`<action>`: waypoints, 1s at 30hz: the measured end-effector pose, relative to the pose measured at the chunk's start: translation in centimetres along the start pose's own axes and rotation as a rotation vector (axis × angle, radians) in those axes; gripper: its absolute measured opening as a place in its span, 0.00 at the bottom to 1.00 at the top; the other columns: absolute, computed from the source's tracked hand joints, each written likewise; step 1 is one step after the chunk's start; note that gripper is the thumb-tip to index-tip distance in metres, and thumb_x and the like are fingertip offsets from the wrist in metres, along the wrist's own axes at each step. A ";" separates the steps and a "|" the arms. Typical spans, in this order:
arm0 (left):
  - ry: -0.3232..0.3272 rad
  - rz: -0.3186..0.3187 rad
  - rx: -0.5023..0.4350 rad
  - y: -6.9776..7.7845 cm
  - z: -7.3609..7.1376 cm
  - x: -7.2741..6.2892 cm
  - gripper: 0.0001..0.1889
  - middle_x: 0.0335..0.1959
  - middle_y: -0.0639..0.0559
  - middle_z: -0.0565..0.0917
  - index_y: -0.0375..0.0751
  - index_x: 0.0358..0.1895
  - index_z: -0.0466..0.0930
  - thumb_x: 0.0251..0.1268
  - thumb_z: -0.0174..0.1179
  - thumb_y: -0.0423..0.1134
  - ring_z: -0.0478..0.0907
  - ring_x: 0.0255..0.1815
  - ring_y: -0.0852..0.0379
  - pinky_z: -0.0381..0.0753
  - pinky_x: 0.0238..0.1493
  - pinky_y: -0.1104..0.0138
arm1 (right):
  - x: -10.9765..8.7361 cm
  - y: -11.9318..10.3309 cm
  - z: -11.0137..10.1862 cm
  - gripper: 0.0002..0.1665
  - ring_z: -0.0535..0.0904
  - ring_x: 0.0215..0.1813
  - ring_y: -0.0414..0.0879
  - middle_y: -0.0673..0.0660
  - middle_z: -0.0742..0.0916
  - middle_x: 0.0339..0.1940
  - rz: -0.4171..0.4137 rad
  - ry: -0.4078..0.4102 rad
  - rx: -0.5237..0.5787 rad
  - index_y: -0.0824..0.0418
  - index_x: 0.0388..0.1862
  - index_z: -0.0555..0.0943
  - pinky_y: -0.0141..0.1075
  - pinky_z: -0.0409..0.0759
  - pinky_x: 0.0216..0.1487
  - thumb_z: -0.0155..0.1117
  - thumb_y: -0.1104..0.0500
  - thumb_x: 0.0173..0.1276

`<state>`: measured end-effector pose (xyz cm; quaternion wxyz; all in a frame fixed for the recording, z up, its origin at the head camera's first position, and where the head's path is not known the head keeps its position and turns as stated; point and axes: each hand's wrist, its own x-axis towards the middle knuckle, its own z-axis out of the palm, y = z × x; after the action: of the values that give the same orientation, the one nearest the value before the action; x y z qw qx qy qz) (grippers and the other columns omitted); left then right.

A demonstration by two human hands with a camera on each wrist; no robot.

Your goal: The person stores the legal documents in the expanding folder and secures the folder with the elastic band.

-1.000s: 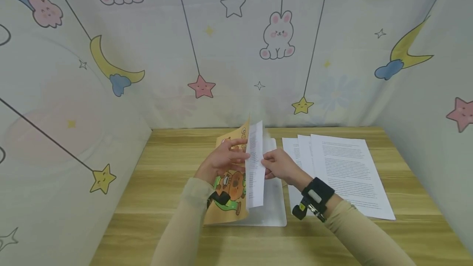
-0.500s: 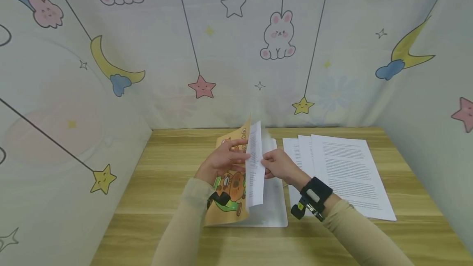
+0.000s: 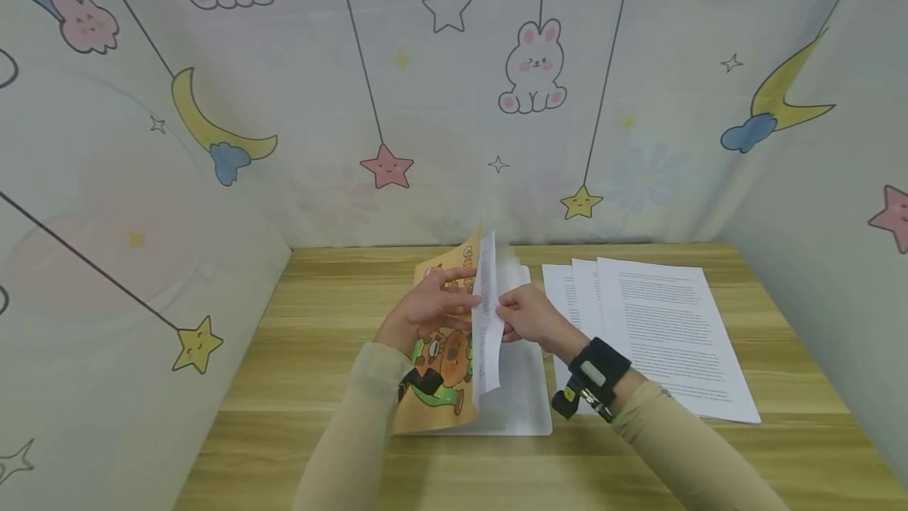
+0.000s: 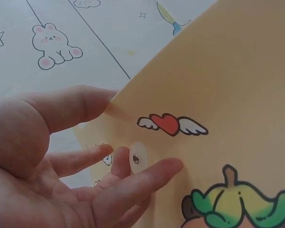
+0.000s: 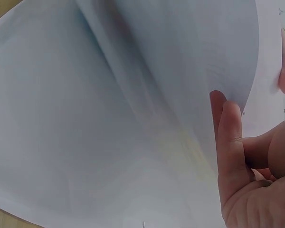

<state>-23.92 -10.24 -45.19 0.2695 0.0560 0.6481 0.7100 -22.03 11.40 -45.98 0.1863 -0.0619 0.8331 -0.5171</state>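
An orange cartoon-printed folder (image 3: 440, 412) stands with its front cover raised and its pale back lying on the table. My left hand (image 3: 429, 306) holds the cover near its free edge. In the left wrist view, the fingers lie on the printed face of the cover (image 4: 218, 85), beside a small metal snap (image 4: 137, 158), and one digit reaches the edge. My right hand (image 3: 532, 314) pinches the edge of a printed sheet of paper (image 3: 488, 353) standing inside the raised cover. In the right wrist view the sheet (image 5: 232, 57) curves between thumb and fingers.
Several printed sheets (image 3: 667, 322) lie overlapping to the right of the folder, partly under my right forearm. The wood-grain table (image 3: 305, 369) ends at a back wall of cartoon-patterned cloth (image 3: 454, 117), with further cloth walls at both sides.
My right hand has shifted slightly left, bringing the sheet closer to the raised cover, so less of its printed face shows. The left hand and the folder have stayed put.
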 end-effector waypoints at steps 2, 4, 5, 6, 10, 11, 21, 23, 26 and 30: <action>0.002 0.002 0.002 0.0 0.0 0.0 0.34 0.64 0.32 0.80 0.42 0.80 0.66 0.73 0.65 0.28 0.87 0.49 0.42 0.90 0.41 0.50 | 0.0 0.0 0.1 0.13 0.85 0.27 0.45 0.58 0.88 0.29 0.004 0.001 0.001 0.70 0.42 0.87 0.38 0.89 0.34 0.56 0.66 0.81; 0.006 -0.001 0.000 -0.1 -0.1 -0.1 0.34 0.64 0.32 0.79 0.42 0.79 0.66 0.73 0.65 0.28 0.87 0.49 0.43 0.90 0.41 0.50 | 0.0 0.0 0.1 0.13 0.85 0.27 0.45 0.58 0.87 0.28 0.007 0.001 -0.006 0.70 0.40 0.86 0.38 0.88 0.34 0.56 0.66 0.81; 0.008 -0.002 -0.001 -0.1 -0.1 -0.1 0.34 0.64 0.31 0.80 0.42 0.79 0.66 0.73 0.65 0.28 0.87 0.48 0.43 0.90 0.40 0.51 | 0.0 0.0 0.1 0.13 0.84 0.27 0.45 0.57 0.87 0.28 0.007 0.000 -0.010 0.70 0.38 0.85 0.38 0.88 0.34 0.56 0.66 0.81; 0.010 -0.003 -0.001 -0.1 -0.1 -0.1 0.34 0.63 0.31 0.79 0.42 0.79 0.66 0.73 0.65 0.28 0.87 0.48 0.44 0.90 0.40 0.51 | 0.0 0.0 0.1 0.14 0.84 0.28 0.45 0.57 0.86 0.28 0.007 0.000 -0.013 0.69 0.37 0.85 0.38 0.88 0.34 0.56 0.66 0.82; 0.007 -0.006 -0.001 -0.2 -0.3 -0.1 0.34 0.63 0.31 0.79 0.43 0.79 0.66 0.72 0.65 0.28 0.87 0.46 0.46 0.90 0.41 0.51 | -0.2 -0.1 -0.2 0.13 0.85 0.30 0.46 0.58 0.87 0.30 0.011 0.007 -0.018 0.70 0.41 0.85 0.38 0.88 0.35 0.57 0.64 0.82; 0.007 -0.006 0.001 -0.2 -0.3 -0.1 0.34 0.63 0.31 0.79 0.43 0.79 0.66 0.72 0.65 0.28 0.87 0.47 0.45 0.90 0.41 0.51 | -0.3 -0.1 -0.4 0.12 0.86 0.31 0.46 0.59 0.88 0.32 0.012 0.010 -0.015 0.70 0.44 0.86 0.38 0.89 0.36 0.57 0.64 0.82; 0.005 0.001 0.021 0.0 -0.2 -0.2 0.35 0.66 0.31 0.75 0.42 0.81 0.64 0.74 0.64 0.30 0.86 0.49 0.44 0.90 0.43 0.50 | -0.3 0.0 -1.2 0.16 0.87 0.34 0.48 0.60 0.90 0.38 0.034 0.089 -0.034 0.69 0.58 0.84 0.37 0.89 0.37 0.59 0.60 0.82; 0.003 -0.001 0.020 0.1 -0.1 -0.2 0.35 0.67 0.31 0.75 0.42 0.81 0.64 0.74 0.64 0.29 0.86 0.50 0.44 0.90 0.43 0.50 | -0.2 -0.1 -1.2 0.16 0.87 0.33 0.48 0.60 0.90 0.37 0.036 0.099 -0.043 0.69 0.58 0.85 0.37 0.89 0.36 0.60 0.61 0.81; 0.002 -0.004 0.027 0.2 0.0 -0.3 0.35 0.67 0.30 0.75 0.42 0.81 0.64 0.74 0.64 0.29 0.86 0.50 0.43 0.90 0.43 0.50 | -0.1 -0.1 -1.1 0.15 0.87 0.31 0.47 0.60 0.90 0.35 0.034 0.105 -0.060 0.70 0.56 0.85 0.37 0.88 0.35 0.60 0.62 0.81; -0.003 -0.006 0.033 0.2 0.1 -0.2 0.35 0.66 0.31 0.77 0.42 0.81 0.64 0.74 0.64 0.29 0.86 0.49 0.44 0.90 0.43 0.51 | 0.0 -0.3 -0.9 0.15 0.87 0.30 0.47 0.61 0.90 0.37 0.030 0.112 -0.067 0.71 0.57 0.85 0.37 0.88 0.35 0.60 0.63 0.80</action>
<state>-23.76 -10.29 -44.90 0.2716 0.0593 0.6594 0.6985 -22.37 12.03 -45.37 0.1449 -0.0266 0.8599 -0.4887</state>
